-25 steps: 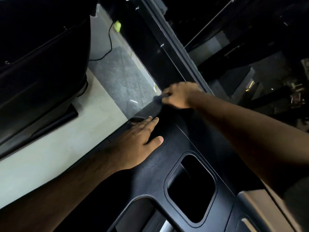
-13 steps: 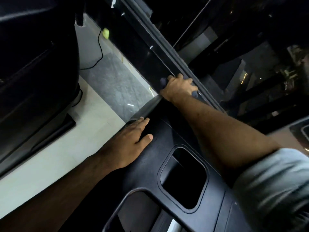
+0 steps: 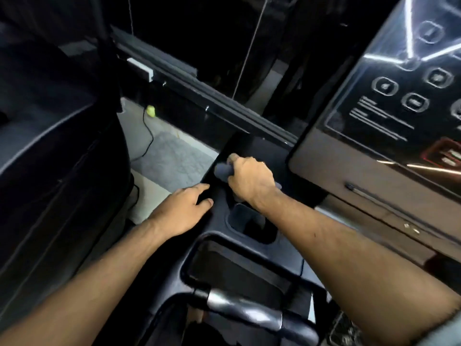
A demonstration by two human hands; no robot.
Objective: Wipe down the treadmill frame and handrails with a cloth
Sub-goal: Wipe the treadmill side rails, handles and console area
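The black treadmill console frame runs from the bottom centre up to the middle of the view, with two recessed cup pockets. My right hand grips a bunched grey cloth and holds it against the far end of the frame, just beyond the smaller pocket. My left hand rests flat on the frame's left edge, fingers straight, a short way to the left of the cloth. A handrail grip with a shiny metal band crosses the bottom of the view.
The glossy control panel with touch icons rises at the right. A dark window rail crosses behind the frame. Another black machine fills the left. Between them lie pale floor, a thin black cable and a small yellow-green object.
My view has swung right and up, bringing the control panel into sight. My right hand has drawn back from the window rail with the cloth onto the frame. My left hand stays flat on the frame.
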